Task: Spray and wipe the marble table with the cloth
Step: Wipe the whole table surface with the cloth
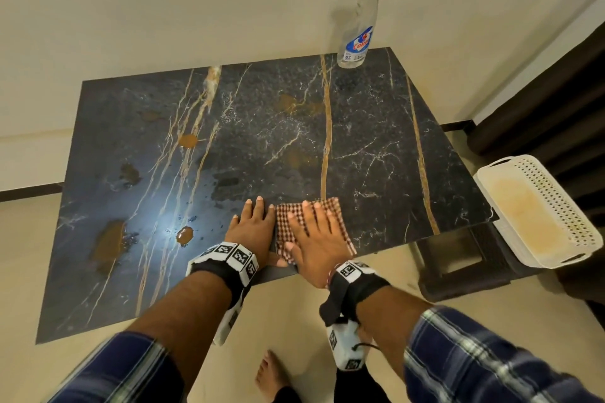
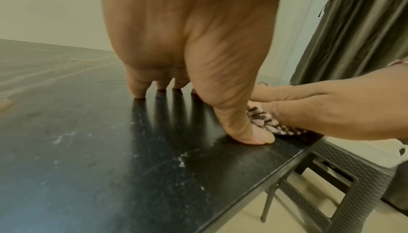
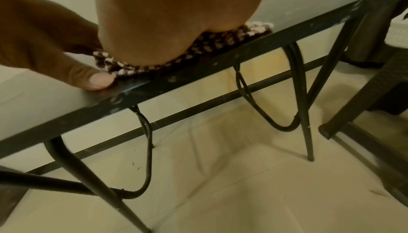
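The dark marble table (image 1: 248, 127) with gold veins carries several brown stains and wet patches. A folded brown-and-white checked cloth (image 1: 330, 209) lies near its front edge. My right hand (image 1: 314, 235) lies flat on the cloth with straight fingers. My left hand (image 1: 252, 226) rests flat on the marble just left of it, its thumb (image 2: 253, 135) touching the cloth's edge (image 2: 262, 123). In the right wrist view the palm (image 3: 165, 18) covers most of the cloth (image 3: 216, 44). A clear spray bottle (image 1: 360, 20) with a blue head stands at the table's far right corner.
A white perforated plastic basket (image 1: 537, 213) sits on a dark woven stool (image 1: 458, 262) right of the table. A dark curtain (image 1: 563, 91) hangs behind it. A bare foot (image 1: 271, 376) stands on the beige floor tiles. Black metal table legs (image 3: 302, 97) show underneath.
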